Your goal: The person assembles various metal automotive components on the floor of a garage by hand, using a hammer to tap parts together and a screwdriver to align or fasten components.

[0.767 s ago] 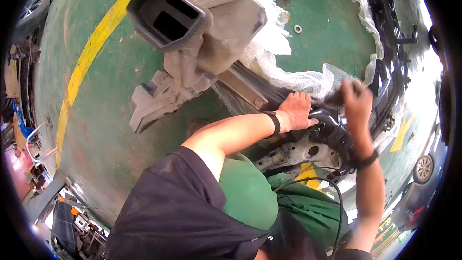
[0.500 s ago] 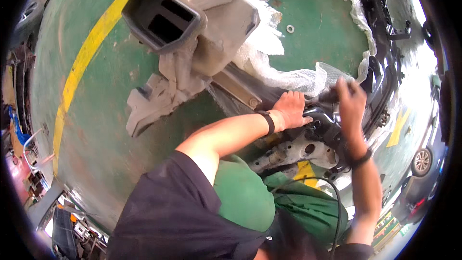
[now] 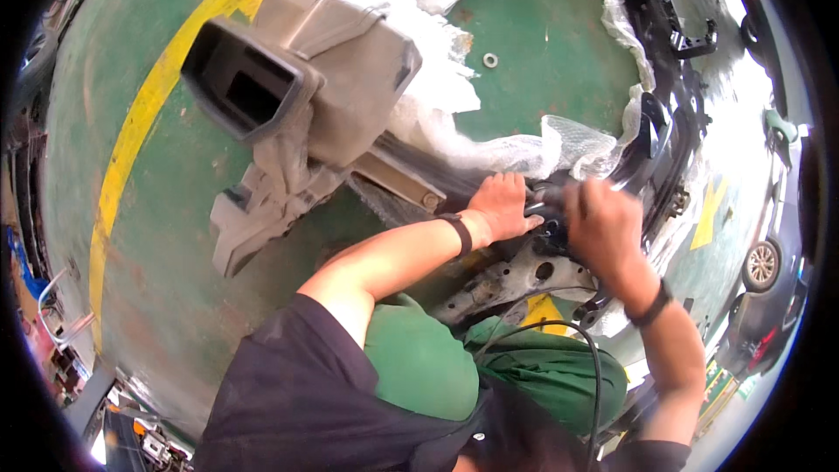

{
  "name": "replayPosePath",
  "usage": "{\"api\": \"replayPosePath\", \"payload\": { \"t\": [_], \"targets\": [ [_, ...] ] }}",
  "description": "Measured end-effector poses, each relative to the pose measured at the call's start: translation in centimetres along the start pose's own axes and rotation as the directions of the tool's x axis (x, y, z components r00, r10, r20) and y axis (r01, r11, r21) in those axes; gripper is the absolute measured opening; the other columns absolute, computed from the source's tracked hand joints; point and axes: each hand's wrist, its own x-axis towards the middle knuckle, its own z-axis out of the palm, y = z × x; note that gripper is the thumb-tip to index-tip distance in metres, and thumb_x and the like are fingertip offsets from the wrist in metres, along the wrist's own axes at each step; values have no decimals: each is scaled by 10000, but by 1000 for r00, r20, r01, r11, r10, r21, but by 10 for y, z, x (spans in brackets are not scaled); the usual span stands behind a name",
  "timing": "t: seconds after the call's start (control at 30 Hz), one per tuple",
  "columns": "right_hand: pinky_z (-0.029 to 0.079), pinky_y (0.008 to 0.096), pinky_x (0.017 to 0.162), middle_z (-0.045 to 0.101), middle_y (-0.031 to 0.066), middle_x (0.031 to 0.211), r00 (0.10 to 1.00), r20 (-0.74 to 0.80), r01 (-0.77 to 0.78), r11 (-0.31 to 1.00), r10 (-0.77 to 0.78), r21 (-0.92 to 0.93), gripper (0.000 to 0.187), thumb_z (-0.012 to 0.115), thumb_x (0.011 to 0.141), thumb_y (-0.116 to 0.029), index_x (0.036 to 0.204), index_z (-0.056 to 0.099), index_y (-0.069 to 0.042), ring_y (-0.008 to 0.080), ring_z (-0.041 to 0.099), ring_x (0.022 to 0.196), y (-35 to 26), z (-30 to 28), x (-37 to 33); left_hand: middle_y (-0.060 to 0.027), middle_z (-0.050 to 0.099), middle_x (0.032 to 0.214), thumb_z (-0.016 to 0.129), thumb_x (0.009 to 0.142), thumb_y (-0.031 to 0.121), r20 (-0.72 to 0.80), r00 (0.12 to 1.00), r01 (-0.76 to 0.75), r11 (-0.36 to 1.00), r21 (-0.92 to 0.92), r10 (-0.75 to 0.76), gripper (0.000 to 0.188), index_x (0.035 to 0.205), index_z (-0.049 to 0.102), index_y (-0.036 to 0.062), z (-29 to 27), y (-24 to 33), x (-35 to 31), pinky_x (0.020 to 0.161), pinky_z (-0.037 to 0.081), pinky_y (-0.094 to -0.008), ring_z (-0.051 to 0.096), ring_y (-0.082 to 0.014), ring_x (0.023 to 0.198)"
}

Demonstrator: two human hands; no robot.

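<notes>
My left hand (image 3: 501,207) is closed over a dark part of the black metal frame (image 3: 673,140), its thumb pointing right. Just to the right, my right hand (image 3: 603,225) has curled, motion-blurred fingers. A dark, blurred shape juts left from it toward my left hand; its kind cannot be made out. Beneath both hands lies a worn grey metal arm (image 3: 502,284) with round holes. Clear bubble wrap (image 3: 516,154) is bunched along the frame just beyond my hands.
A large dusty grey housing (image 3: 350,79) with a square opening stands at the far left. A small ring (image 3: 490,60) lies on the green floor. A black cable (image 3: 597,367) loops over my green-clothed leg. A dark car (image 3: 756,323) is at the right.
My right hand has come down and slightly left, nearer my left hand. My left hand keeps its place on the frame. The whole view has shifted a little.
</notes>
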Motion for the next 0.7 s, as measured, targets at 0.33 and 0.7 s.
{"api": "replayPosePath", "payload": {
  "t": [0.33,0.7],
  "targets": [
    [569,475,702,688,223,797,942,80,-300,924,326,-236,368,576,940,-283,742,725,-11,387,706,766,74,44,67,-210,636,1027,750,777,577,7,998,-55,998,20,55,720,1064,570,-58,-3,16,4,898,493,-457,618,-372,1012],
    [547,479,588,661,208,680,955,162,-209,950,250,-231,392,609,891,-314,651,688,-14,378,678,635,76,36,66,-206,651,984,777,753,549,2,1000,-2,1000,-8,2,655,977,593,-39,-6,16,4,870,506,-438,633,-373,971]
  ]
}}
